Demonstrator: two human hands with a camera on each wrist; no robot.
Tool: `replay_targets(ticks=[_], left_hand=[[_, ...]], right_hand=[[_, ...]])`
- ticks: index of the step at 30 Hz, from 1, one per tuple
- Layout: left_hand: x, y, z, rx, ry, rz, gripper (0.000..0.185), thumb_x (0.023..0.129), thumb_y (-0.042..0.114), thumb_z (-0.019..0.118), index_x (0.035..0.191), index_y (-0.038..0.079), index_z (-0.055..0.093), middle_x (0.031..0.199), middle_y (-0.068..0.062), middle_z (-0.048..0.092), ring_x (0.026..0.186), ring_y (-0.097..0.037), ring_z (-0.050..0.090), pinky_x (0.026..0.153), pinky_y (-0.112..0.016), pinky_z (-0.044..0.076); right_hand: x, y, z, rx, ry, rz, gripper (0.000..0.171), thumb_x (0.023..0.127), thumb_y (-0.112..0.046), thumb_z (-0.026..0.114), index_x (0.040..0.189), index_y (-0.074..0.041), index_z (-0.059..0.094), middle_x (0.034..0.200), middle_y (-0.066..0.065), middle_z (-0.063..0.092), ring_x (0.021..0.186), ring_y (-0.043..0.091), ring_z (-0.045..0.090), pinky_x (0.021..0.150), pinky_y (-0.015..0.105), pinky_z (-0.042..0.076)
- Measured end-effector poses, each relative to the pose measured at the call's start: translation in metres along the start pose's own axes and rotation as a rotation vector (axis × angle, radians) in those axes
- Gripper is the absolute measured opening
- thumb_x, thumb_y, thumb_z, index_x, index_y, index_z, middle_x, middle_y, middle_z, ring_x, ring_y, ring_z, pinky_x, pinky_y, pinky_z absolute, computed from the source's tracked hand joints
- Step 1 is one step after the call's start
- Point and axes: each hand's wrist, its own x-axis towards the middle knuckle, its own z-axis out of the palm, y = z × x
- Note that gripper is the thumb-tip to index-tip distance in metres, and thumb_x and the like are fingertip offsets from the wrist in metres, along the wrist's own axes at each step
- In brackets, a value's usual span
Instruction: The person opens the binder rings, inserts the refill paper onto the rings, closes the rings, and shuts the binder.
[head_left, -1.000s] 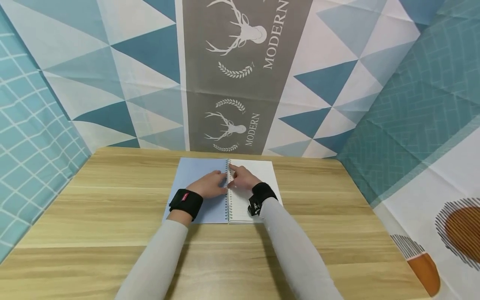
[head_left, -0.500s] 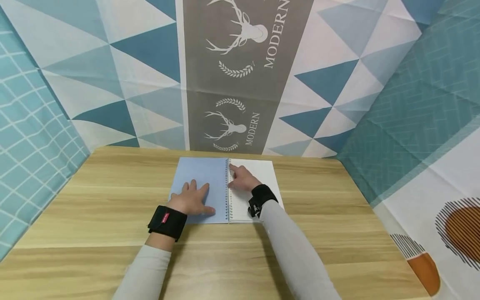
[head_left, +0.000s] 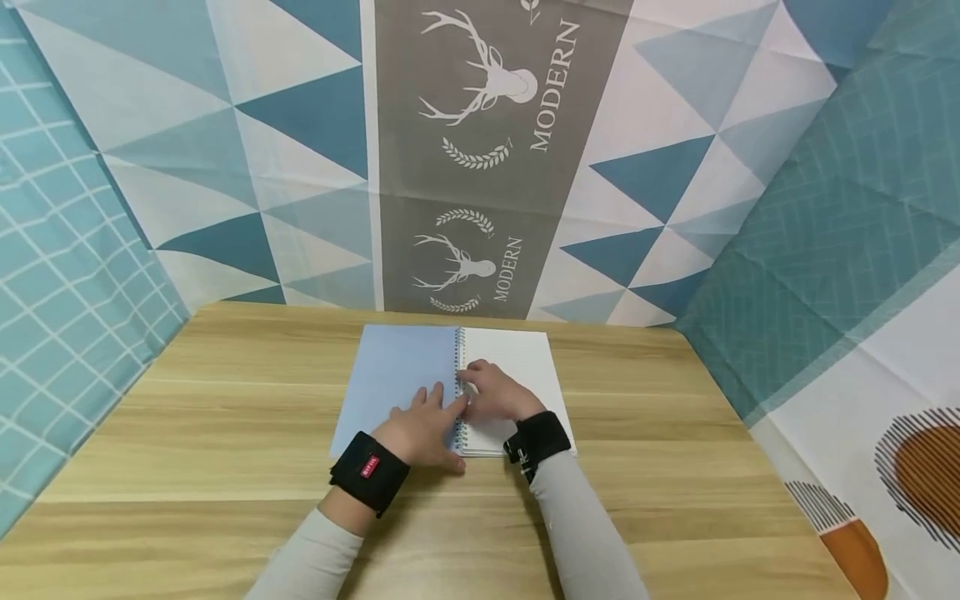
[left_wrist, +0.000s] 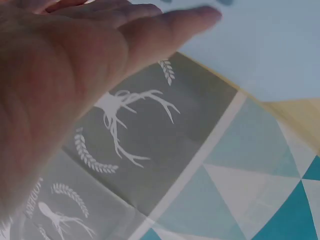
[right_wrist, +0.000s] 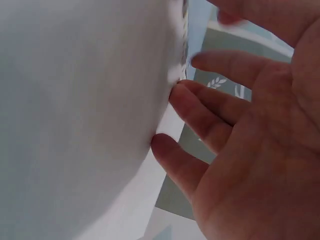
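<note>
A spiral notebook (head_left: pixel 517 354) lies spread on the wooden table, its blue cover (head_left: pixel 397 362) on the left and a white lined page on the right. My left hand (head_left: pixel 420 435) is over the lower part of the cover, fingers spread, with one finger reaching the wire spiral (head_left: pixel 459 354). Its thumb extends past the notebook's near edge. My right hand (head_left: pixel 501 398) is over the page beside the spiral, fingers slightly bent. In the right wrist view, fingertips (right_wrist: pixel 164 145) touch the white page (right_wrist: pixel 75 100). The two hands nearly meet at the spiral.
Behind the wooden table (head_left: pixel 247 400) hangs a cloth backdrop (head_left: pixel 420 175) with grey deer print and blue triangles. Tiled-pattern cloth (head_left: pixel 75 275) hangs at the left and green cloth (head_left: pixel 832 217) at the right. Both wrists wear black bands (head_left: pixel 370 472).
My left hand first drew back from the spiral to the left, then came right again, lower down. The right hand has slid down along the spiral toward me. The view has tilted slightly up.
</note>
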Motion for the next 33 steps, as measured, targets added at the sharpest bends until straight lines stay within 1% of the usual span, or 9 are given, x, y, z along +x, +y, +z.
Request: replay_targets(ticks=[4, 7, 11, 18, 21, 23, 27, 30, 33], left_hand=[[-0.003, 0.003, 0.007, 0.035, 0.047, -0.005, 0.105, 0.077, 0.050, 0.086, 0.159, 0.012, 0.033, 0.161, -0.031, 0.030, 0.146, -0.053, 0.033, 0.101, -0.078, 0.039], [-0.006, 0.000, 0.012, 0.070, 0.089, 0.016, 0.095, 0.080, 0.049, 0.083, 0.155, 0.010, 0.041, 0.158, -0.030, 0.036, 0.143, -0.053, 0.038, 0.100, -0.076, 0.040], [-0.008, -0.007, 0.020, 0.153, 0.166, 0.089, 0.079, 0.086, 0.053, 0.077, 0.148, 0.010, 0.052, 0.151, -0.025, 0.049, 0.137, -0.049, 0.048, 0.095, -0.071, 0.047], [-0.007, -0.017, 0.029, 0.317, 0.328, 0.243, 0.059, 0.088, 0.055, 0.074, 0.128, 0.013, 0.066, 0.125, -0.014, 0.066, 0.111, -0.035, 0.065, 0.077, -0.057, 0.058], [-0.009, -0.019, 0.032, 0.345, 0.388, 0.334, 0.047, 0.089, 0.045, 0.076, 0.124, 0.016, 0.067, 0.120, -0.011, 0.069, 0.105, -0.032, 0.069, 0.073, -0.050, 0.060], [-0.011, -0.018, 0.033, 0.380, 0.445, 0.409, 0.037, 0.089, 0.031, 0.077, 0.122, 0.017, 0.066, 0.115, -0.009, 0.070, 0.098, -0.028, 0.071, 0.068, -0.044, 0.061], [-0.019, -0.019, 0.036, 0.426, 0.528, 0.507, 0.033, 0.087, 0.011, 0.076, 0.117, 0.016, 0.063, 0.110, -0.007, 0.071, 0.091, -0.022, 0.071, 0.062, -0.034, 0.060], [-0.027, -0.022, 0.036, 0.435, 0.527, 0.474, 0.037, 0.086, 0.009, 0.076, 0.119, 0.016, 0.062, 0.114, -0.008, 0.070, 0.097, -0.025, 0.071, 0.066, -0.037, 0.060], [-0.037, -0.028, 0.033, 0.420, 0.475, 0.346, 0.045, 0.086, 0.013, 0.075, 0.127, 0.015, 0.058, 0.123, -0.014, 0.067, 0.103, -0.034, 0.068, 0.066, -0.045, 0.060]], right_hand=[[-0.008, -0.001, 0.007, -0.041, 0.005, -0.028, 0.064, 0.090, -0.018, 0.075, 0.149, -0.007, 0.052, 0.159, 0.020, 0.040, 0.148, 0.038, 0.039, 0.119, 0.049, 0.037], [-0.010, -0.002, 0.007, -0.031, 0.004, -0.040, 0.063, 0.090, -0.016, 0.075, 0.148, -0.007, 0.052, 0.161, 0.020, 0.038, 0.149, 0.038, 0.038, 0.121, 0.049, 0.035], [-0.014, 0.000, 0.007, -0.026, 0.006, -0.063, 0.062, 0.091, -0.015, 0.074, 0.148, -0.006, 0.052, 0.161, 0.021, 0.038, 0.149, 0.039, 0.038, 0.121, 0.050, 0.034], [-0.020, 0.001, 0.006, 0.005, 0.018, -0.076, 0.062, 0.091, -0.015, 0.073, 0.148, -0.004, 0.051, 0.161, 0.021, 0.037, 0.150, 0.039, 0.036, 0.123, 0.049, 0.031], [-0.021, 0.002, 0.007, 0.014, 0.012, -0.083, 0.063, 0.091, -0.015, 0.073, 0.149, -0.004, 0.050, 0.161, 0.022, 0.037, 0.150, 0.039, 0.036, 0.123, 0.050, 0.031], [-0.021, 0.003, 0.006, 0.013, 0.010, -0.088, 0.063, 0.091, -0.015, 0.073, 0.149, -0.005, 0.050, 0.161, 0.022, 0.036, 0.151, 0.039, 0.035, 0.123, 0.050, 0.031], [-0.020, 0.004, 0.006, 0.011, 0.006, -0.082, 0.063, 0.092, -0.015, 0.071, 0.150, -0.006, 0.049, 0.163, 0.021, 0.035, 0.151, 0.039, 0.035, 0.123, 0.050, 0.031], [-0.019, 0.004, 0.007, 0.014, 0.006, -0.075, 0.063, 0.092, -0.015, 0.072, 0.150, -0.006, 0.048, 0.163, 0.020, 0.034, 0.152, 0.038, 0.034, 0.123, 0.050, 0.031], [-0.019, 0.005, 0.008, 0.020, 0.005, -0.067, 0.064, 0.092, -0.016, 0.073, 0.150, -0.006, 0.049, 0.163, 0.020, 0.034, 0.152, 0.038, 0.034, 0.123, 0.049, 0.031]])
